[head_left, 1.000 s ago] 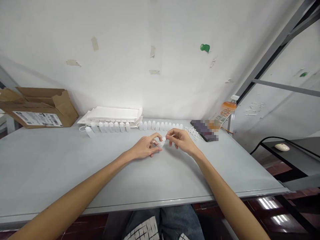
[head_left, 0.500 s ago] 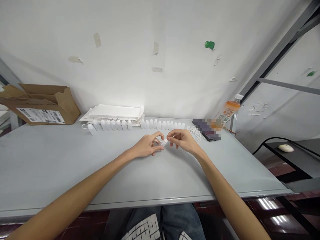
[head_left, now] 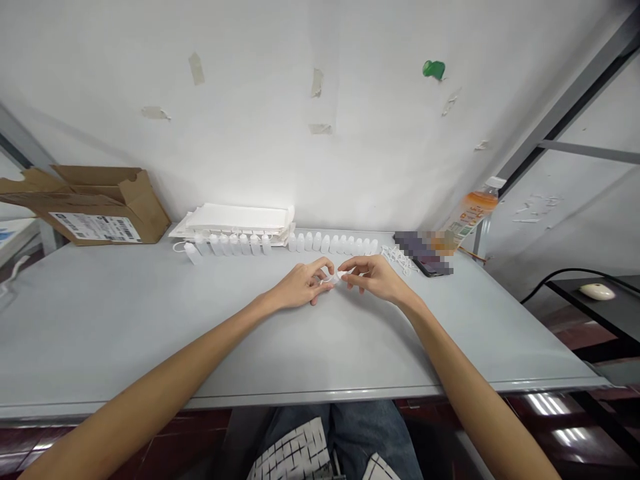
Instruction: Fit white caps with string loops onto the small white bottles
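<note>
Over the middle of the table, a small translucent white plastic bottle (head_left: pixel 336 281) is held between my two hands, tilted and partly covered by fingers. My left hand (head_left: pixel 301 284) grips its body between thumb and fingers, and a thin white loop shows beside those fingers. At the bottle's cap end, the thumb and fingertips of my right hand (head_left: pixel 377 276) are pinched together; the cap itself is mostly hidden. Beyond my hands stands a row of similar capped bottles (head_left: pixel 326 244). Further left is a group of bottles with white loops (head_left: pixel 233 245), its leftmost one leaning.
White loose loops (head_left: pixel 399 259) lie in a pile right of the bottle row, beside a dark phone (head_left: pixel 424 255). An orange drink bottle (head_left: pixel 473 210) leans near the wall. White sheets (head_left: pixel 235 217) are stacked at the back, with an open cardboard box (head_left: pixel 107 210) at far left.
The whole view has shifted slightly. My right fingertips have come closer to my left hand around the small bottle, and less of the bottle shows now.
</note>
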The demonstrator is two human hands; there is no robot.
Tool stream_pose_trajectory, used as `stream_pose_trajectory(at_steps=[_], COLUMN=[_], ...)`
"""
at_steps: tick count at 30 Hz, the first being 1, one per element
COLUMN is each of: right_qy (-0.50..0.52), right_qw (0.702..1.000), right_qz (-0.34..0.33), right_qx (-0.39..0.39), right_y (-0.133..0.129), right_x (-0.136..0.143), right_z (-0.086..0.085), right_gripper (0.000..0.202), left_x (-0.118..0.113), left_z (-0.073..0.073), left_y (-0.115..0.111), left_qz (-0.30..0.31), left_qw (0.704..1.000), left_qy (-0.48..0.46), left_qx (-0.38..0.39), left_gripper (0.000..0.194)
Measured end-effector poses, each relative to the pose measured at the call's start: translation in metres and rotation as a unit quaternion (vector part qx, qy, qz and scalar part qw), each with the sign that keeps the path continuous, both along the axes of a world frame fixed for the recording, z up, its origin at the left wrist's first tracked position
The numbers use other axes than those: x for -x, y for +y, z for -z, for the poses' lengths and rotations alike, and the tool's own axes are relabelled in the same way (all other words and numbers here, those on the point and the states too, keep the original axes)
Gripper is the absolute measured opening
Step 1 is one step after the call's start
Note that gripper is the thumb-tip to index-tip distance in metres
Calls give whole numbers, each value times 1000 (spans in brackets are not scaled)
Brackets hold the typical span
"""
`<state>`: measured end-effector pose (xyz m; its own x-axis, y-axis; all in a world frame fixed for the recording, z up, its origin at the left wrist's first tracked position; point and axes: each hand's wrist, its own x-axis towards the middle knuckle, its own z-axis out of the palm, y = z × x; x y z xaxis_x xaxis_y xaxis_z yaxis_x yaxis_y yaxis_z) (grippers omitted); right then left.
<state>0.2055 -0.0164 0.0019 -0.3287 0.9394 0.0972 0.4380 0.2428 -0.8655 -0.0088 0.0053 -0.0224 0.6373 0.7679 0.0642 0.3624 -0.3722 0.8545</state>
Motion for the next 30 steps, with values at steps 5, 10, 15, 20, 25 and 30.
stream_pose_trajectory(at_steps=[5, 10, 15, 20, 25, 30], right_qy=[-2, -94, -169, -208, -231, -137], right_qw=[1000, 992, 976, 968, 961, 981], right_qz=[2, 25, 40, 66, 98, 70], right_qx=[10, -78, -129, -124, -118, -118], right_y=[1, 0, -3, -1, 0, -5], right_x=[3, 8, 13, 15, 16, 9], right_z=[4, 7, 10, 17, 16, 4], right_gripper=[30, 31, 37, 48, 56, 47], left_x=[-1, -2, -2, -3, -6, -7], left_z=[0, 0, 5, 8, 7, 1], left_y=[-2, -2, 0, -1, -5, -8], left_qz=[-5, -4, 2, -5, -4, -26], left_qw=[1000, 1000, 999, 999, 1000, 999], left_qy=[-5, -21, -42, -30, -9, -22], left_qx=[-4, 5, 27, 27, -4, -4], left_gripper=[24, 25, 36, 44, 39, 44])
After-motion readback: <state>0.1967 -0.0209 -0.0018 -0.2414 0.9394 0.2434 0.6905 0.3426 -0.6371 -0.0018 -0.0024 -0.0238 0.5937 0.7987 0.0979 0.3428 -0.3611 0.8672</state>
